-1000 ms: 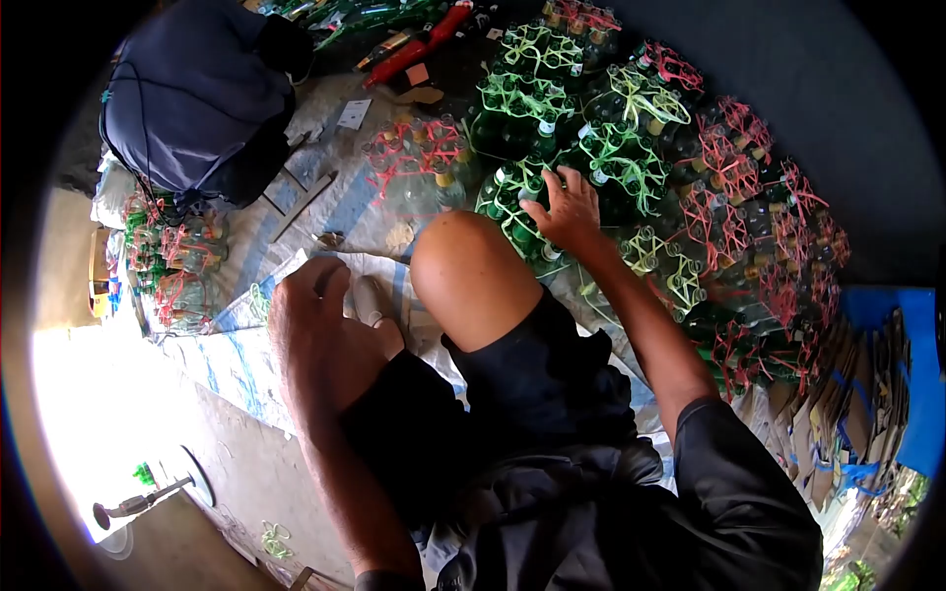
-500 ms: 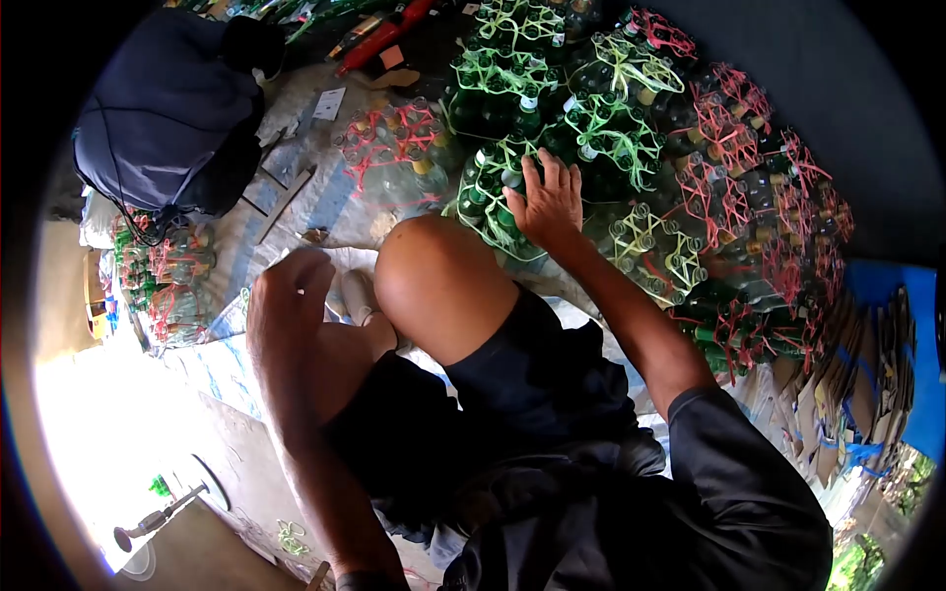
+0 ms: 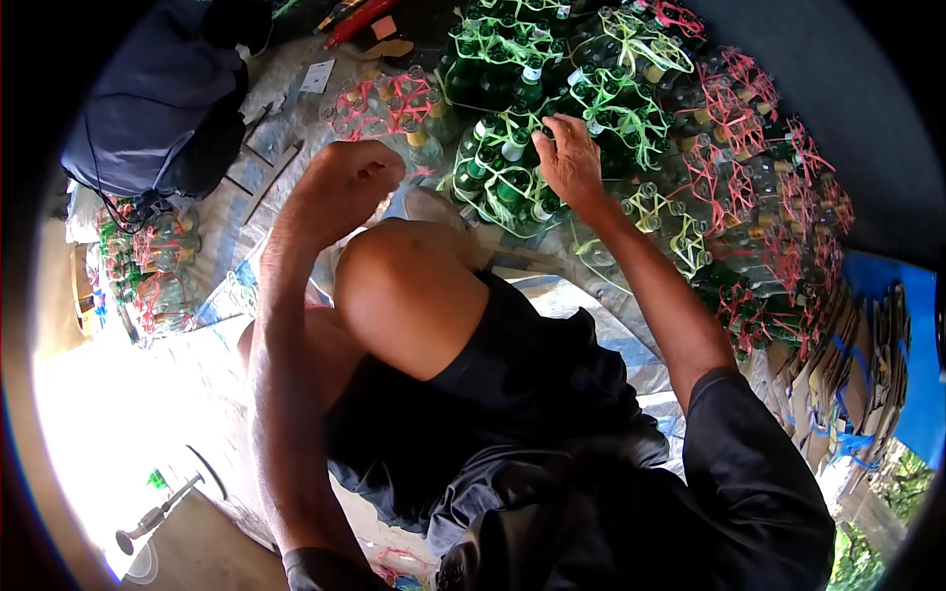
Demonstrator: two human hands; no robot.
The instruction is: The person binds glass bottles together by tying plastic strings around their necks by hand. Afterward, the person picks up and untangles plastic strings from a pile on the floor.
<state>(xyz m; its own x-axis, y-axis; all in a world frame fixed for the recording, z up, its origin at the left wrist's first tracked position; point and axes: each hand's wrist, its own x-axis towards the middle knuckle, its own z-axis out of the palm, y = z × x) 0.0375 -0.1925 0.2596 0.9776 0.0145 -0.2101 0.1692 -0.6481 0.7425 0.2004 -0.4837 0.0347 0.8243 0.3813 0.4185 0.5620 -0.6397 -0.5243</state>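
Note:
My right hand (image 3: 572,163) is at the right edge of a bundle of green glass bottles (image 3: 503,177) tied with light green plastic string. Its thumb and fingers are apart, the tips over the bottle necks; whether they touch is unclear. My left hand (image 3: 357,182) is above my raised knee, fingers curled inward. What it holds, if anything, is hidden. Just beyond the left hand stands a bundle of clear bottles (image 3: 424,148) tied with pink string.
More tied bundles, green bottles (image 3: 621,113) and pink-strung clear bottles (image 3: 714,187), crowd the right side. A dark bag (image 3: 153,108) lies at upper left. Flattened cardboard (image 3: 867,374) is stacked at right. A stand fan (image 3: 163,512) is at lower left.
My left hand has risen and moved right, from beside the knee to above it. My right hand has shifted slightly up and right along the green bottles. The view has tilted a little.

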